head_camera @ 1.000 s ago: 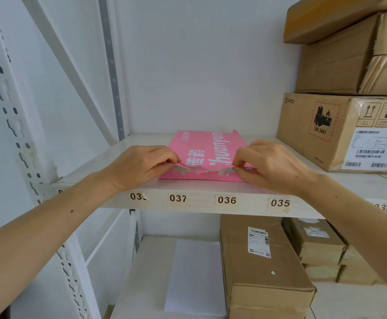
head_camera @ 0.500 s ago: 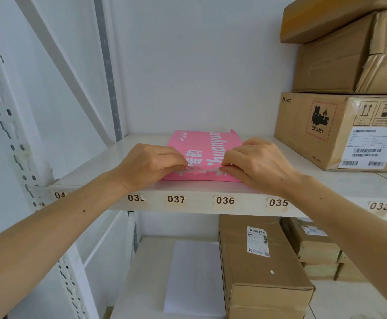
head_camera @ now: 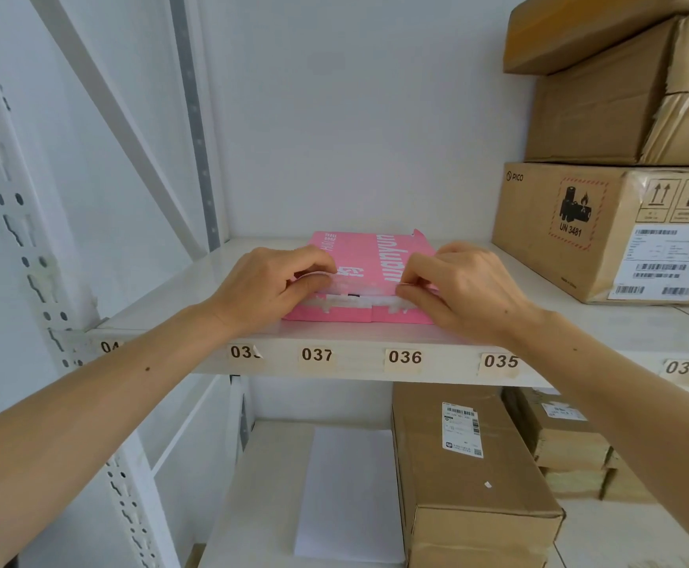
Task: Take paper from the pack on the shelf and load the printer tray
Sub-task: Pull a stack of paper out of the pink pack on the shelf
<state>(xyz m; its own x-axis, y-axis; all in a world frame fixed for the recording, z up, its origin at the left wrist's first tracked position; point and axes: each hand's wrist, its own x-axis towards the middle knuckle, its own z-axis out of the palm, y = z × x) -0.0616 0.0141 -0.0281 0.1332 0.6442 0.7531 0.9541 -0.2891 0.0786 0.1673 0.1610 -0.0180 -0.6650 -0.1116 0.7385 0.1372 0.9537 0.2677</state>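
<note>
Head view: pink paper pack [head_camera: 369, 260] lies flat on the white shelf [head_camera: 580, 330], just behind the 037/036 labels [head_camera: 404, 357] on the front lip. Its long axis runs front to back, with the torn open end facing me. My left hand [head_camera: 267, 286] pinches the wrapper flap at the near-left corner, my right hand [head_camera: 463, 289] at the near-right; both are clamped on the pack. PICO carton [head_camera: 605, 231] sits right of the pack, well apart.

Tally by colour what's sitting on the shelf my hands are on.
Pink paper pack: 1
Brown cardboard boxes: 3, stacked at the right
Total: 4
</note>
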